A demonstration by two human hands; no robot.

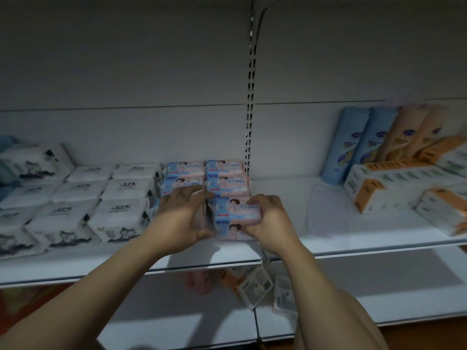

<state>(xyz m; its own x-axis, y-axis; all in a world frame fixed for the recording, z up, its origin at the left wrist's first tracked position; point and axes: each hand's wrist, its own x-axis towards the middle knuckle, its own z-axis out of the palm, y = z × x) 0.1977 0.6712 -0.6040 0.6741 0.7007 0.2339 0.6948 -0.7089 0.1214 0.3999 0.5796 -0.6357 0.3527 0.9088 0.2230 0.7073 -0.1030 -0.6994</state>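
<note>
On the shelf [278, 213], mid-frame, wipe packs [222, 178] are set in two columns running back to the slotted post [249, 127]. The front packs [235, 215] are gripped between the left hand [179, 215] and the right hand [267, 218]. Tissue packs [83, 198] are ranged at left, just beside them. At right, well apart, tall packs [374, 140] are leaned against the back panel [290, 147], with tissue bundles [394, 183] laid before them. Loose packs [255, 286] are seen on the lower shelf [379, 286], below the hands.

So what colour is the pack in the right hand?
The pack is pink and blue; head view.
</note>
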